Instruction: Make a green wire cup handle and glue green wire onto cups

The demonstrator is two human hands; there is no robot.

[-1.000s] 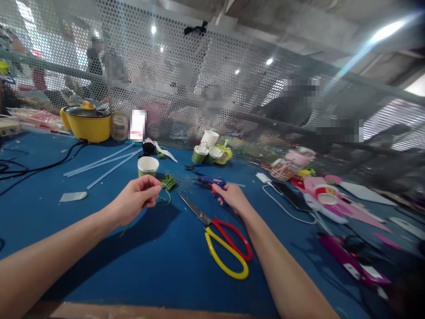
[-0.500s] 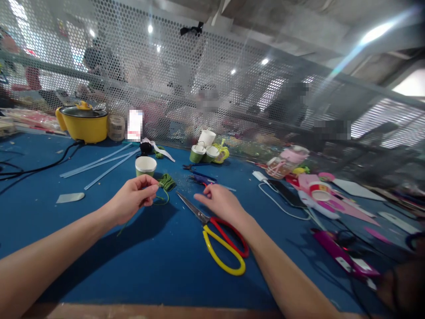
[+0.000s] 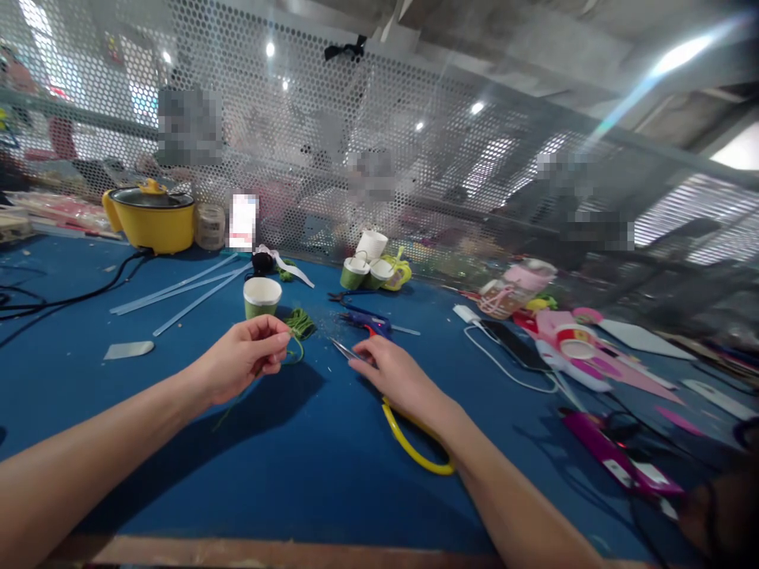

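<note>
My left hand [image 3: 246, 362] is closed in a pinch on a thin green cord that runs to a small green bundle [image 3: 301, 322] on the blue table. My right hand [image 3: 398, 379] lies over the scissors [image 3: 415, 452], its fingers closed around them near the pivot. The blade tip [image 3: 342, 348] sticks out to the left of the hand. The yellow handle loop shows below the wrist, and the red loop is hidden. A green paper cup [image 3: 262, 296] stands just behind my left hand. A blue glue gun [image 3: 368, 320] lies just beyond my right hand.
A yellow pot [image 3: 151, 220] with a black cable stands at the back left, with clear glue sticks [image 3: 178, 292] beside it. More cups [image 3: 368, 269] stand by the mesh wall. A phone on a white cable [image 3: 511, 340], pink paper pieces [image 3: 572, 348] and a purple tool [image 3: 617, 462] fill the right side.
My right hand left the glue gun, came back toward me and closed on the scissors, which have shifted under it. My left hand stayed in place, holding the cord.
</note>
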